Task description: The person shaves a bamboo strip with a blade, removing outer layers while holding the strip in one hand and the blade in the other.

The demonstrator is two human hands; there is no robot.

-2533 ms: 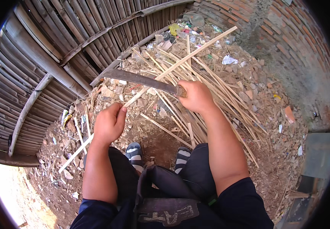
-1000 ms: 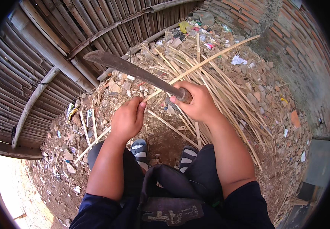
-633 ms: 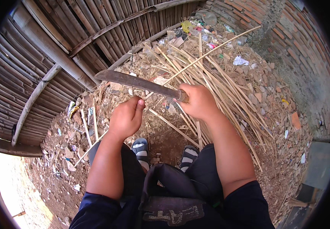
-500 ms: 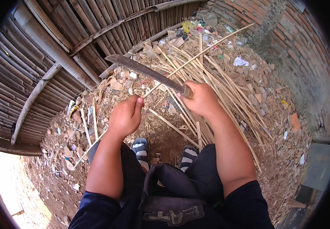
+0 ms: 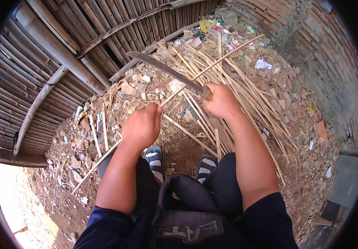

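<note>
So my right hand (image 5: 220,101) is wrapped tight round the handle of a long machete (image 5: 166,71), fist closed, with the blade running up and out toward 10 o'clock from my knuckles and its tip ending just short of the bamboo fence (image 5: 63,54). My left hand (image 5: 142,126) is curled shut around a long thin bamboo strip (image 5: 195,74), thumb on top; the strip goes under my palm and comes out low at about 7 o'clock toward the dirt, while the other end shoots off to 1 o'clock way past the blade. The machete crosses over that strip right between my two hands, just beside my right fist; can't tell if the edge is actually biting in or only resting there.

Behind all that, from 12 to 3 o'clock, there's a big messy pile of split bamboo sticks (image 5: 245,87) lying on rubble and scraps. A brick wall (image 5: 311,37) curves round at 1 to 2 o'clock. Down at 6 o'clock, between my knees, you can see my two striped sandals (image 5: 154,157) on the bare ground, and my dark trousers (image 5: 187,207) fill the bottom edge
</note>
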